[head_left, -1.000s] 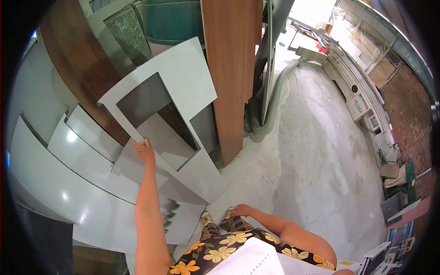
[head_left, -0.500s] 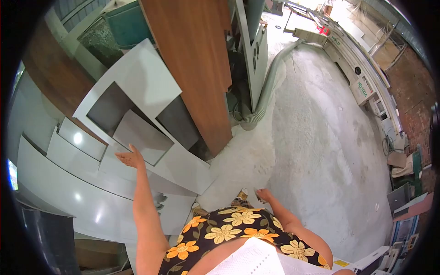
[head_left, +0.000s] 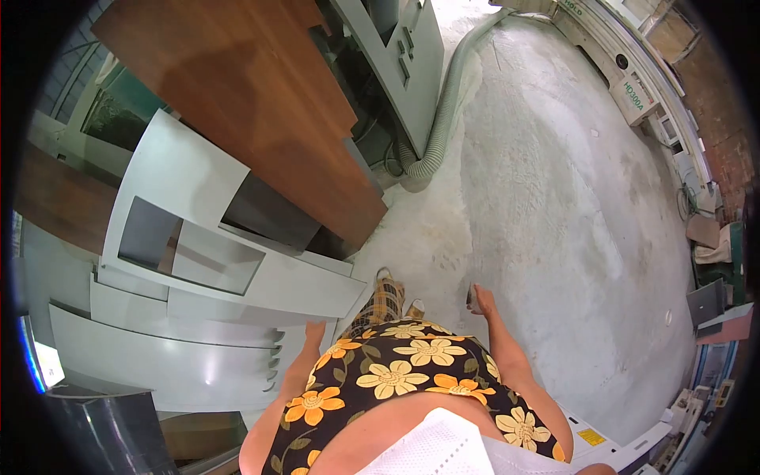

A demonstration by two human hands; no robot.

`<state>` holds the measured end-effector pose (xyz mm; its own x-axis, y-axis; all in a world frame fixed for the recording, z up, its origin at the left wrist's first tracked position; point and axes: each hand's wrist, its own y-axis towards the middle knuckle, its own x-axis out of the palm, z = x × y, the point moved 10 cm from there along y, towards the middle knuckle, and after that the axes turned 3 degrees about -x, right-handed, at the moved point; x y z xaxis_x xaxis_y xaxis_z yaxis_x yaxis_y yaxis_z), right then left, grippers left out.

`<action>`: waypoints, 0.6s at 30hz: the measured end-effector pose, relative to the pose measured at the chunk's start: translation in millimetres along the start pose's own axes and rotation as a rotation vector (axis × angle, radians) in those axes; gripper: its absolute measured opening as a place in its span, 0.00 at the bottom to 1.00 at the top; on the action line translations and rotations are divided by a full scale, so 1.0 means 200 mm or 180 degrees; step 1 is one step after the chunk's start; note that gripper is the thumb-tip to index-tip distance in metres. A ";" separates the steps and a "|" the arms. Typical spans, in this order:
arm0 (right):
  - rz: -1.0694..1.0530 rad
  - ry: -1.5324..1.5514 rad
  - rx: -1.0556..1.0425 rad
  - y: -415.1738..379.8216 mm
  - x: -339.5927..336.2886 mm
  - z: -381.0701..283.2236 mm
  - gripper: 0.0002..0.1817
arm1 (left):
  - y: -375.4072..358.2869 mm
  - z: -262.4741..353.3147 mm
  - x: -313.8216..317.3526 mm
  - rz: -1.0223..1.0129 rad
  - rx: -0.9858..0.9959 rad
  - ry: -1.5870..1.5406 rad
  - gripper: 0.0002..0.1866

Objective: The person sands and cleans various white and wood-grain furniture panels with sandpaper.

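Note:
My left hand (head_left: pixel 315 329) hangs low at my left side, beside the stacked white panels (head_left: pixel 198 360). Its fingers are mostly hidden, and whether it touches the panels cannot be told. Ahead of it leans a white panel with rectangular cut-outs (head_left: pixel 309 286). My right hand (head_left: pixel 482 299) hangs above the concrete floor on my right. Its fingers look curled around a small dark thing (head_left: pixel 472 298), too small to name.
A tall brown wooden board (head_left: pixel 261 103) leans ahead on the left, beside a grey cabinet (head_left: pixel 412 71). A ribbed grey hose (head_left: pixel 445 119) runs along the concrete floor (head_left: pixel 546 214). A long machine marked HD300A (head_left: pixel 636 96) lines the right side.
My left hand has dropped from over the cut-out panel to my side. My right hand has swung forward. The view has shifted as I walk, with one foot now further ahead.

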<state>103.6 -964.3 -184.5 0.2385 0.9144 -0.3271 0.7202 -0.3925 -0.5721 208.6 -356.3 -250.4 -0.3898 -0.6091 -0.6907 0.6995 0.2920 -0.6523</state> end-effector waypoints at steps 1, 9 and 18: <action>-0.0082 -0.0042 -0.0049 0.06 0.04 -0.01 0.25 | 0.00 -0.01 0.02 -0.0435 -0.0143 -0.0050 0.30; -0.0516 -0.0231 0.0586 0.49 0.24 -0.46 0.23 | 0.28 0.42 -0.17 0.0453 0.1738 0.0477 0.15; 0.0026 -0.0504 -0.1852 1.08 0.27 -1.85 0.22 | 0.47 0.92 -0.37 0.0363 0.0185 -0.1502 0.21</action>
<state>512.8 -962.2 -47.9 0.1777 0.8682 -0.4634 0.9676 -0.2399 -0.0783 412.3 -418.9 -202.7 -0.0041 -0.8473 -0.5311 0.7596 0.3428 -0.5527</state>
